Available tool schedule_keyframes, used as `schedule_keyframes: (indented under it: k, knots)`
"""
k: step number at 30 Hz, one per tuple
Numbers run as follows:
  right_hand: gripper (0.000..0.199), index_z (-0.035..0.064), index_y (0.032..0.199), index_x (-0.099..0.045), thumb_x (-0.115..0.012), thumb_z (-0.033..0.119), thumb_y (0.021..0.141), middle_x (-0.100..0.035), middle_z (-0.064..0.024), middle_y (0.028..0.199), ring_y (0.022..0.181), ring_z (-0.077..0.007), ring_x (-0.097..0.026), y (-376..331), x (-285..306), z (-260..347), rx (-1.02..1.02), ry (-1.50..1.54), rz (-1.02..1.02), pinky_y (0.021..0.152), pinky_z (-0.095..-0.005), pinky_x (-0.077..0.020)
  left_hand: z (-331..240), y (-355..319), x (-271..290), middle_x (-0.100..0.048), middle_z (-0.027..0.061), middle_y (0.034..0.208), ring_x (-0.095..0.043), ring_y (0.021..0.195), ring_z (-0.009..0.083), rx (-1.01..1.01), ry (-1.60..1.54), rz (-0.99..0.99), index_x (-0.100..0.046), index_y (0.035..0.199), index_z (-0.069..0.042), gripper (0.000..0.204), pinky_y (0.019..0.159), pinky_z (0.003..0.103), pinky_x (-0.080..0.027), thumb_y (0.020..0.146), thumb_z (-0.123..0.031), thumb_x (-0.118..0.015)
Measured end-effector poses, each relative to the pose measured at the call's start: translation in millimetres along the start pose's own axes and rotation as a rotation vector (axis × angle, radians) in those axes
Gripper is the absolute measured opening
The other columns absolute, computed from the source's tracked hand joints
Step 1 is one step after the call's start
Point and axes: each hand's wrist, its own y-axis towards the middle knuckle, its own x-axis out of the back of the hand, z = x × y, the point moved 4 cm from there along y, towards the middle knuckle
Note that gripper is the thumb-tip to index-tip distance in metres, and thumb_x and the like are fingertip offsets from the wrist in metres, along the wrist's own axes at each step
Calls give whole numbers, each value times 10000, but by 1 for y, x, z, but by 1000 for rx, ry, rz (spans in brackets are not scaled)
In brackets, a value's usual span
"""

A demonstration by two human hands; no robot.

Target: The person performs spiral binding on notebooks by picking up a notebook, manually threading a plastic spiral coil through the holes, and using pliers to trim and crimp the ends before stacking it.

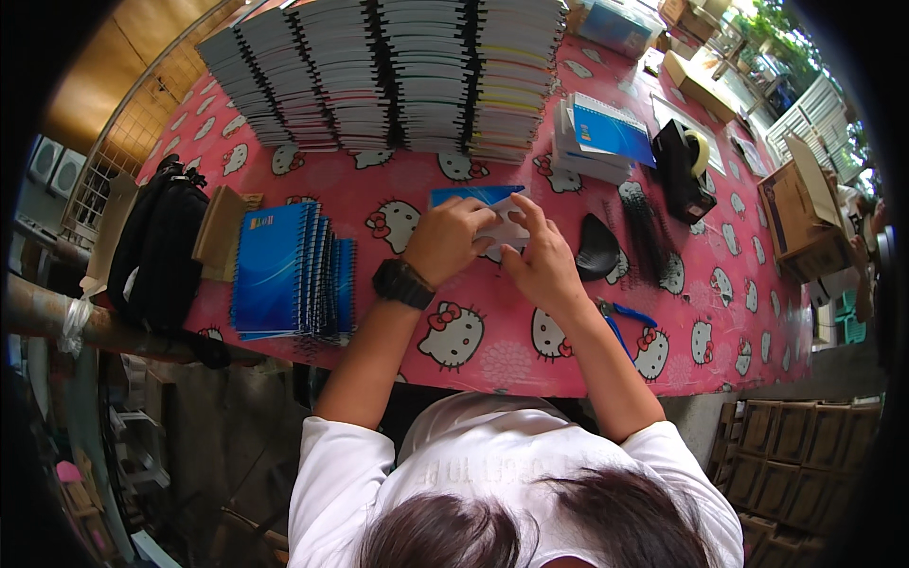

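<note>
Near the table's middle, a small stack of white paper (509, 227) lies between my two hands, and a blue cover (469, 194) shows just beyond it. My left hand (447, 241), with a black watch at the wrist, is closed with its fingertips on the paper's left side. On the right side, the thumb and fingers of my right hand (547, 265) grip the paper's edge. The fingers hide part of the sheets, so I cannot tell whether paper and cover are joined. To my left rests a pile of blue spiral notebooks (275, 270).
Tall stacks of punched paper blocks (426, 76) line the far side. Rightward are a blue-covered paper stack (611, 137), a black tape dispenser (686, 175), black binding coils (646, 237), a black curved piece (597, 248) and blue-handled pliers (630, 317). A black bag (156, 251) stands at left.
</note>
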Motion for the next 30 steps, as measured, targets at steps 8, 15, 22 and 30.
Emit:
schedule_keyframes:
  k: [8,15,22,30]
  knots:
    - [648,39,1350,-409,-670,68,757,-598,-182,1173,1033,-350,-538,-10,10,-18,4,-51,-109,903,-423,-456,14,4,3,-693,86,958,-657,872,262,127,-277,65,-720,973,-82,271,772,347,-524,709,-129,-756]
    - [605,30,1321,-442,-667,58,760,-614,-193,1103,1022,-346,-539,-15,8,-27,-5,43,-133,858,-412,-465,19,7,2,-697,101,962,-665,857,255,121,-285,115,-726,999,-99,294,770,338,-526,710,-144,-760]
    - [608,47,1309,-448,-686,113,753,-624,-176,1040,1040,-343,-532,-13,4,-18,-19,-109,-80,862,-454,-424,16,8,2,-686,97,935,-655,849,262,107,-200,111,-726,992,-104,299,754,340,-525,701,-163,-765]
    - [580,60,1300,-450,-664,126,765,-601,-156,1111,1069,-341,-534,1,3,-3,67,-352,-76,883,-471,-416,14,3,-1,-680,59,898,-638,841,268,94,-136,26,-729,930,-129,259,741,368,-522,680,-188,-768]
